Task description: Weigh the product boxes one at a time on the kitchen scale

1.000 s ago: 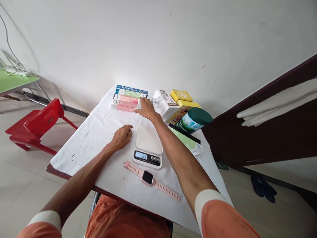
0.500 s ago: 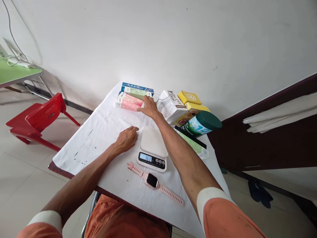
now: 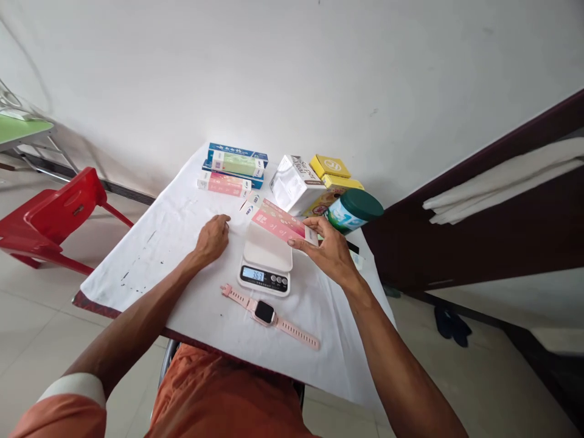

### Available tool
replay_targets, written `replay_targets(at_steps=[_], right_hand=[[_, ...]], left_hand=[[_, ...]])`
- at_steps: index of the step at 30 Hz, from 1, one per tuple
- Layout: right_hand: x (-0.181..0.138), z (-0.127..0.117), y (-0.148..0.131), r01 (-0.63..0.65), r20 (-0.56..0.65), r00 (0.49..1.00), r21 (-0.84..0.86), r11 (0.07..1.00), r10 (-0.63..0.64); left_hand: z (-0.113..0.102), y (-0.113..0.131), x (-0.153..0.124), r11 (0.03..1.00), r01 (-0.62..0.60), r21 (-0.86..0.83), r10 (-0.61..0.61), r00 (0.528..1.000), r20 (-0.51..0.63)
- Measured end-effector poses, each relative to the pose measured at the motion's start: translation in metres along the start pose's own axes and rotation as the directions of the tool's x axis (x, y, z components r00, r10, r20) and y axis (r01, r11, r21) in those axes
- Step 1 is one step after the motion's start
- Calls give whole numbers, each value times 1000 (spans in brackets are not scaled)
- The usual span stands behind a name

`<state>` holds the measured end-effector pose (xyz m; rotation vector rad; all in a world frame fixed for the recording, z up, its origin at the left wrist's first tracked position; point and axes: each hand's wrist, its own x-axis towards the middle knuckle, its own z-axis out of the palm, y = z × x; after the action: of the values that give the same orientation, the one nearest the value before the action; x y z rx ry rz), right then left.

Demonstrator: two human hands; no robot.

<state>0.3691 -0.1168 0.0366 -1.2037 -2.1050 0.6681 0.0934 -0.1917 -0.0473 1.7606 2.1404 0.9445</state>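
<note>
My right hand [image 3: 326,246] grips a long pink toothpaste box [image 3: 277,220] by its right end, thumb in front. The box hangs tilted over the back of a white kitchen scale [image 3: 267,249], whose display reads 363. Left of the scale, my left hand [image 3: 213,237] rests on the white cloth with its fingers curled in and nothing visible in it. A pink smartwatch [image 3: 264,312] lies stretched out in front of the scale. At the back left lie another pink box [image 3: 224,184], a green box [image 3: 238,163] and blue boxes [image 3: 237,149].
Behind my right hand stand a white carton [image 3: 296,182], yellow boxes [image 3: 330,165] and a green-lidded tub [image 3: 356,210]. A black-and-green box lies partly hidden there. A red chair [image 3: 68,207] stands left of the table, and a wall runs behind it.
My right hand has drawn back from the box group to the right, bringing a pink toothpaste box over the scale. My left hand stays on the cloth. The view has shifted slightly.
</note>
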Motion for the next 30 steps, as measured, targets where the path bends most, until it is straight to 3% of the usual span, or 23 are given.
replay_targets(at_steps=[3,7,12,16,21,24,30], right_hand=[[-36,-3,6,-3,-45,999,-74,997,-1],[-58,12,11,3,-43,999,-106,994,-8],[-57,25,16,52,-43,997,-136,989,-59],[-61,15,15,59,-48,997,-106,993,-64],[-72,-5,1,44,-319,947,39,998,-30],[-75,-13,-7,49,-415,909,12,999,-40],[-74,-9,-7,68,-339,937,-76,995,-89]], left_hand=[[1,-5,3,999,-26,-19,26,1000,-12],[3,-6,2,998,-56,-4,56,998,-19],[4,-7,2,998,-62,3,62,998,-14],[4,-8,3,998,-63,2,63,998,3],[3,-5,1,997,-58,47,57,998,29],[3,-3,0,996,-61,59,59,998,28],[-2,2,-1,996,-46,71,43,998,45]])
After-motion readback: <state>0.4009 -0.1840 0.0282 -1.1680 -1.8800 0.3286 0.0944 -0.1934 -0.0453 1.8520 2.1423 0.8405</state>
